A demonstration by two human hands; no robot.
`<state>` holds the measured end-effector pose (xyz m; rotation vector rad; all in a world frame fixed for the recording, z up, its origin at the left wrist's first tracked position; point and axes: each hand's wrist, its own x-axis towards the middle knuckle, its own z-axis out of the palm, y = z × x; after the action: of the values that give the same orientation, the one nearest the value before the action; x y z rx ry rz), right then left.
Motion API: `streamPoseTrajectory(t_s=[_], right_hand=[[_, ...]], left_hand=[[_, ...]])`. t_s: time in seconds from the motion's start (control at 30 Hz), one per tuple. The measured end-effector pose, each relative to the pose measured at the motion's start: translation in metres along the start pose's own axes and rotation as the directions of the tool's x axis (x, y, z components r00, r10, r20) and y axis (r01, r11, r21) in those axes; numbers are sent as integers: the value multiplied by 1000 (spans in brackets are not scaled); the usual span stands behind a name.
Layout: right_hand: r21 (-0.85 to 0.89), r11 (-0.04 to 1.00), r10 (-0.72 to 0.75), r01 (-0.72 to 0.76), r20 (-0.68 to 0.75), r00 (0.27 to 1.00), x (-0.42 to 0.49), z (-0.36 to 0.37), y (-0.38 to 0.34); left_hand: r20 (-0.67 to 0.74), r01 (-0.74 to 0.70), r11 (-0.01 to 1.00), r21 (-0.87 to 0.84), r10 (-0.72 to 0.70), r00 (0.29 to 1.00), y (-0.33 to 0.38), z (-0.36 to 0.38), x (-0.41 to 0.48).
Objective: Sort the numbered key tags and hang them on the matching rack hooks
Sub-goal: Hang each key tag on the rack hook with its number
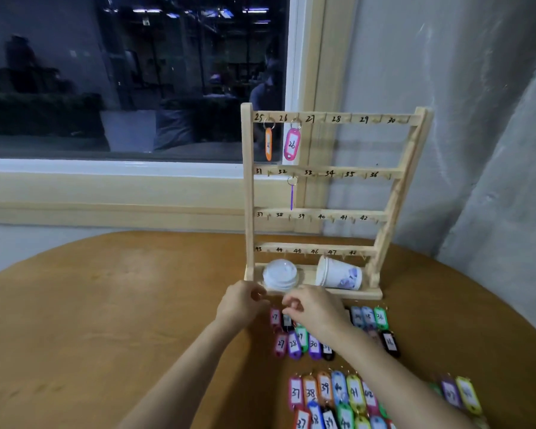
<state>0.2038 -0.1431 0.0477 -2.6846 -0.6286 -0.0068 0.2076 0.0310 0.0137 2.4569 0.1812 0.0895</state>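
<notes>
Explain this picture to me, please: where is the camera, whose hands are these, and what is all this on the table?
There is no machine here. A person works with bare hands, and the one picture comes from a camera worn on the head, looking forward and down.

On the brown table stands a wooden rack with hooks numbered 25 to 48. Three tags hang on it: an orange tag at 25, a pink tag at 26, and a purple tag, seen edge-on, in the second row. On the rack's base are a paper cup lying on its side and a white domed lid.

Rows of coloured numbered tags lie in front. The left hand and right hand meet above them, fingers curled. Blur hides what, if anything, they pinch.
</notes>
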Motion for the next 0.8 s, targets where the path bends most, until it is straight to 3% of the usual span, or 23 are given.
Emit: streamPoseTrajectory(t_s=[0.27,0.53,0.8], right_hand=[[-41,998,-40,46,136,990,0,19,-1],[-31,998,-54,56,67,996,-2,29,-1],[97,995,9,-11,25,1000,-2,20,-1]], left_hand=[[-14,22,999,26,-22,1000,-1,25,8],[-24,30,999,-16,-30,999,-2,26,12],[-41,43,998,-48,-45,998,-10,12,13]])
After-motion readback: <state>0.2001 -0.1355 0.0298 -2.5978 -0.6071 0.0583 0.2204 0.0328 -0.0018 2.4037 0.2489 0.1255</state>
